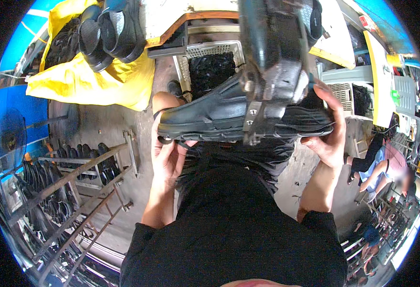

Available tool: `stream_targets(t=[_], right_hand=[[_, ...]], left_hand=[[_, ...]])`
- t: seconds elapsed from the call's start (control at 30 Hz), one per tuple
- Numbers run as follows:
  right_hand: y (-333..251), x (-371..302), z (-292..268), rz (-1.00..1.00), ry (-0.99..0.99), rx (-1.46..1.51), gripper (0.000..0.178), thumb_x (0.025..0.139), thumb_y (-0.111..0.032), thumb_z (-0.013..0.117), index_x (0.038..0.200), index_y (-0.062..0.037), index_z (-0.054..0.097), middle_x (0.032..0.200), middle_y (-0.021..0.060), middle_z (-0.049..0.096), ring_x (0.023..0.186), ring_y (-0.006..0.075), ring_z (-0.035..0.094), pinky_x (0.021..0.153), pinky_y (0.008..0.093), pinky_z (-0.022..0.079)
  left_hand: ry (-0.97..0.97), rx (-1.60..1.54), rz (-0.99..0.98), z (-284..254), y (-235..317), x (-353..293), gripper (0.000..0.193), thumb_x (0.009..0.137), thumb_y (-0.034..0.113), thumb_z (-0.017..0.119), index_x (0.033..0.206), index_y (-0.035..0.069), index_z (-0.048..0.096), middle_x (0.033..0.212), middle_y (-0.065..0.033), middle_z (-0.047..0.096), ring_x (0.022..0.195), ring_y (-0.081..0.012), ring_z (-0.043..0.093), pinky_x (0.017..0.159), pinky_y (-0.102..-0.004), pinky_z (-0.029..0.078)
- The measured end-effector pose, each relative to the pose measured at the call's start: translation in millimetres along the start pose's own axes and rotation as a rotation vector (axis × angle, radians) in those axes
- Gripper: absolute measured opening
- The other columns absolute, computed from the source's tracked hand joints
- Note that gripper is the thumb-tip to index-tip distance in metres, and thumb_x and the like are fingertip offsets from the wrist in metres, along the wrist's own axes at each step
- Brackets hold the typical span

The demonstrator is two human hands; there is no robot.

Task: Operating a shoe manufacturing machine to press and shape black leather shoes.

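A black shoe [205,115] lies sideways across the view, its toe to the left and its ridged sole edge toward me. My left hand [166,155] is closed around the toe end, with the thumb below and fingers partly hidden behind. At the heel end, my right hand [332,138] grips with fingers over the top and thumb underneath. A dark metal machine head [269,48] comes down in front of the shoe's middle. Its bolted metal foot [253,117] overlaps the shoe's side; whether it touches the shoe I cannot tell.
A pale basket [183,69] of black scraps stands behind the shoe. Several black shoes [119,36] rest on yellow sheeting [90,83] at far left. Metal racks [76,177] with shoes stand at left, near a fan [9,136]. Another person [389,165] bends at the right.
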State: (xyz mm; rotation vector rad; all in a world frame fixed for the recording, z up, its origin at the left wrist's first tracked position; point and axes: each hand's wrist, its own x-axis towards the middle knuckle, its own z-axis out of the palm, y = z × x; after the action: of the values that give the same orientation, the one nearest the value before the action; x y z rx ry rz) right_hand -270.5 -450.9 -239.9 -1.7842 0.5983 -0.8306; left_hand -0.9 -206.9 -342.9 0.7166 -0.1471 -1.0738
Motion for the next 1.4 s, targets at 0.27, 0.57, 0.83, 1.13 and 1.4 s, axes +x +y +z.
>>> stream_targets(t=[0.27, 0.57, 0.83, 1.13, 1.4], right_hand=[[15.2, -46.5, -19.6, 0.126, 0.155, 0.249, 0.120, 0.059, -0.033, 0.096, 0.149, 0.0083, 0.028, 0.152, 0.0210, 0.035, 0.138, 0.0322, 0.042, 0.114, 0.0443, 0.036], [-26.6, -52.7, -34.8, -0.077, 0.379, 0.072, 0.119, 0.053, -0.047, 0.095, 0.144, 0.0076, 0.041, 0.147, 0.0238, 0.042, 0.138, 0.0349, 0.042, 0.116, 0.0467, 0.031], [-28.5, -30.0, -17.6, -0.161, 0.276, 0.026, 0.110, 0.051, -0.048, 0.094, 0.138, 0.0049, 0.050, 0.140, 0.0239, 0.043, 0.132, 0.0356, 0.045, 0.112, 0.0467, 0.034], [-12.1, -26.7, -2.1, -0.070, 0.198, 0.034, 0.110, 0.051, -0.049, 0.094, 0.137, 0.0040, 0.051, 0.140, 0.0247, 0.044, 0.132, 0.0368, 0.044, 0.113, 0.0476, 0.031], [-10.0, -57.5, -33.9, -0.019, 0.329, 0.104, 0.114, 0.054, -0.047, 0.094, 0.142, 0.0060, 0.044, 0.148, 0.0242, 0.042, 0.139, 0.0366, 0.039, 0.118, 0.0492, 0.026]], left_hand=[[-0.106, 0.507, 0.020, 39.5, 2.8, 15.2, 0.078, 0.084, 0.000, 0.074, 0.149, 0.005, 0.031, 0.135, -0.0087, 0.051, 0.116, -0.0179, 0.057, 0.099, -0.0306, 0.047], [-0.135, 0.318, -0.086, 55.9, -38.4, 24.6, 0.077, 0.087, -0.006, 0.068, 0.152, 0.007, 0.028, 0.132, -0.0062, 0.053, 0.114, -0.0159, 0.058, 0.100, -0.0322, 0.047], [-0.034, 0.167, -0.070, 36.3, -37.9, 14.3, 0.075, 0.090, 0.000, 0.068, 0.153, 0.009, 0.027, 0.129, -0.0056, 0.056, 0.107, -0.0164, 0.060, 0.089, -0.0306, 0.050], [-0.015, 0.210, -0.023, 33.5, -9.9, 11.6, 0.079, 0.087, 0.004, 0.073, 0.152, 0.007, 0.028, 0.135, -0.0084, 0.052, 0.120, -0.0213, 0.055, 0.103, -0.0365, 0.046], [-0.083, 0.385, -0.085, 51.6, -21.2, 19.0, 0.080, 0.083, -0.007, 0.070, 0.151, 0.007, 0.030, 0.140, -0.0078, 0.046, 0.124, -0.0190, 0.053, 0.104, -0.0342, 0.045]])
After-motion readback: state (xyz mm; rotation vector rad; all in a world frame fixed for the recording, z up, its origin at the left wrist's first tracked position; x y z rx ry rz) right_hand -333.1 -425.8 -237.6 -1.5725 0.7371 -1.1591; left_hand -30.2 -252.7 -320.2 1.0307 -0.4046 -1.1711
